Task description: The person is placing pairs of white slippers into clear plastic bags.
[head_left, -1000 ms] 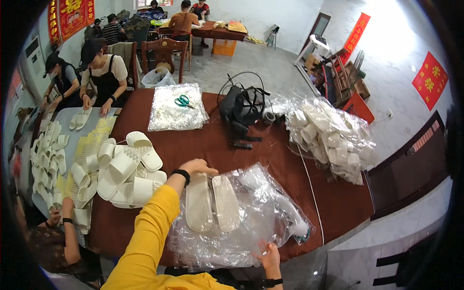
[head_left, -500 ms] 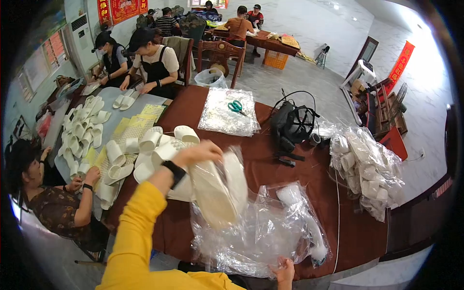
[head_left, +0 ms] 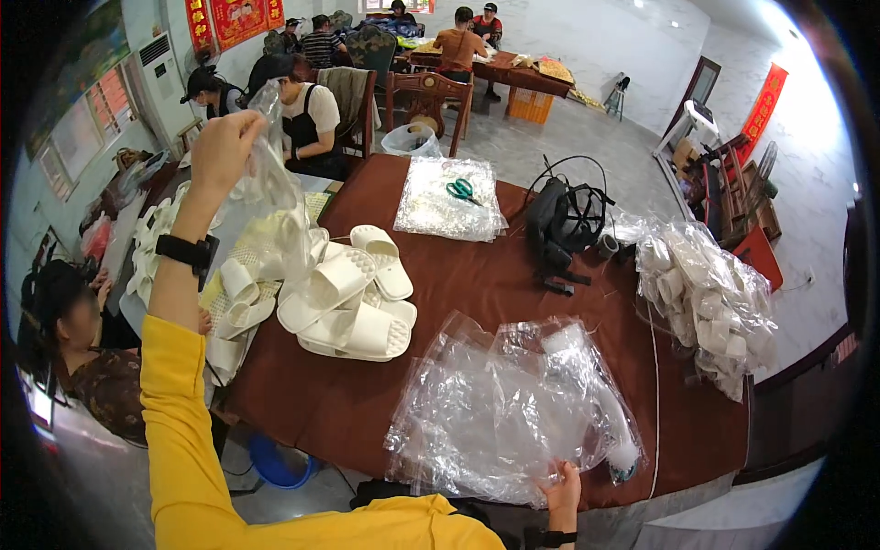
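The lower part of the clear bag (head_left: 275, 215) blurred into the pale slippers behind it, so its contents could not be made out for certain. The right hand (head_left: 561, 486) sat at the six o'clock edge of the view, its forearm cut off below the wrist, and its fingertips (head_left: 553, 471) were partly lost under crinkled film.

The left hand (head_left: 223, 151) was raised high toward ten o'clock, the yellow sleeve (head_left: 179, 431) running up from the lower edge and a black watch (head_left: 186, 250) on the wrist. Its fingers were closed on the top of the clear bag, pinching the film. The right hand lay low at the near edge of the brown bench (head_left: 500, 284), fingers pressed on the pile of clear bags (head_left: 504, 412); whether they gripped the film or only rested on it could not be told.

The held bag hung with its long axis roughly upright, mouth end at twelve o'clock in the fingers and the loose end dropping toward five o'clock, over the heap of white slippers (head_left: 353, 302) at the bench's left end. Green scissors (head_left: 461, 190) lay on another plastic sheet farther toward twelve o'clock.
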